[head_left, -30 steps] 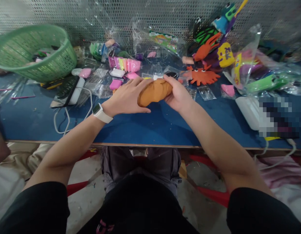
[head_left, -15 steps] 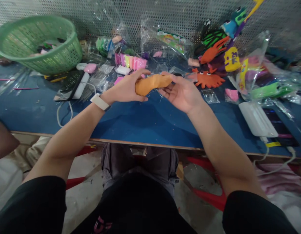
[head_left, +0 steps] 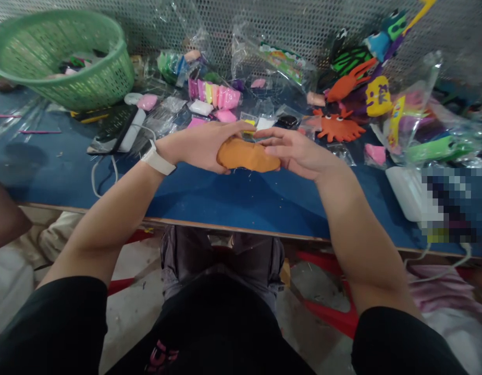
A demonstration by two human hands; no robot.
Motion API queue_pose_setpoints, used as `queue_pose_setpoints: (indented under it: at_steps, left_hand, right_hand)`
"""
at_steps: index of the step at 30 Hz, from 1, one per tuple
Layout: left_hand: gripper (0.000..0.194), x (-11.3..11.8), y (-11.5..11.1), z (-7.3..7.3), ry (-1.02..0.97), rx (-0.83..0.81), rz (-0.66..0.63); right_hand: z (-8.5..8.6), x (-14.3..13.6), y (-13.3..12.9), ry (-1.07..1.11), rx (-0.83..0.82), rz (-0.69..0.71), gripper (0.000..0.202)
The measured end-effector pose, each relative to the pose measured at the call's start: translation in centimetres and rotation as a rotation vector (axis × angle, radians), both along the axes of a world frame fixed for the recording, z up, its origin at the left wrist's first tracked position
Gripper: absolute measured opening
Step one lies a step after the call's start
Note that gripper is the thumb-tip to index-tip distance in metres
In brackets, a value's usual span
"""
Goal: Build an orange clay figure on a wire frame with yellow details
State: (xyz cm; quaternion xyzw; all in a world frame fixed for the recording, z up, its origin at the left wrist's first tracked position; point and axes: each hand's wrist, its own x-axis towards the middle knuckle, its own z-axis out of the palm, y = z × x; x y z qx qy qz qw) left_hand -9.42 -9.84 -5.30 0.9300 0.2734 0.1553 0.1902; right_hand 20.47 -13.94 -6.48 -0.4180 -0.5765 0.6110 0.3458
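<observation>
An orange lump of clay (head_left: 248, 155) is held above the blue table (head_left: 233, 200), near its middle. My left hand (head_left: 199, 146) wraps round the lump's left end, with a white band on the wrist. At the right end, the fingers of my right hand (head_left: 299, 153) are bent against the clay, the thumb side resting on its top. Behind my hands lie small packets of pink and white clay (head_left: 215, 96). An orange crab figure with eyes (head_left: 340, 126) lies beyond my right hand.
A green basket (head_left: 111, 78) stands at the back left, near a dark phone (head_left: 113, 127). Clear wrappers and clay figures line the mesh wall. On the right are a yellow figure (head_left: 377, 97), pink clay (head_left: 375, 153) and a white power bank (head_left: 405, 192). Another person's arm shows far left.
The orange lump has come lower and turned, its right end now nearer me. My right hand has rolled from palm-up to fingers over the clay's right end. The view has shifted slightly.
</observation>
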Motion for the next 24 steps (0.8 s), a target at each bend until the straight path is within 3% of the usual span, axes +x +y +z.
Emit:
queue_pose_setpoints:
  at_steps: [2, 7, 9, 14, 17, 21, 24]
  left_hand:
    - [0.125, 0.4, -0.6, -0.1, 0.059, 0.043, -0.042]
    - [0.119, 0.9, -1.3, -0.4, 0.170, 0.107, -0.063]
    - [0.122, 0.7, -1.0, -0.6, 0.161, 0.109, -0.069]
    - [0.108, -0.8, 1.3, -0.7, 0.067, 0.020, -0.042]
    - [0.089, -2.5, 3.0, -0.2, 0.011, 0.113, 0.140]
    - [0.055, -5.4, 3.7, 1.4, 0.211, 0.362, 0.475]
    - [0.036, -7.0, 3.3, 2.5, 0.249, 0.423, 0.551]
  right_hand:
    - [0.2, 0.4, 0.1, -0.078, -0.001, 0.050, 0.075]
    - [-0.5, 1.3, 1.2, -0.295, 0.079, 0.057, 0.076]
    - [-0.9, 1.6, 1.7, -0.341, 0.113, 0.080, 0.081]
    - [-1.0, 1.9, 1.9, -0.487, 0.205, 0.140, 0.088]
    - [-0.6, 1.6, 1.4, -0.601, 0.337, 0.154, 0.084]
    - [-0.4, 1.3, 0.9, -0.775, 0.574, 0.144, 0.077]
    - [-0.3, 1.2, 0.5, -0.865, 0.682, 0.109, 0.073]
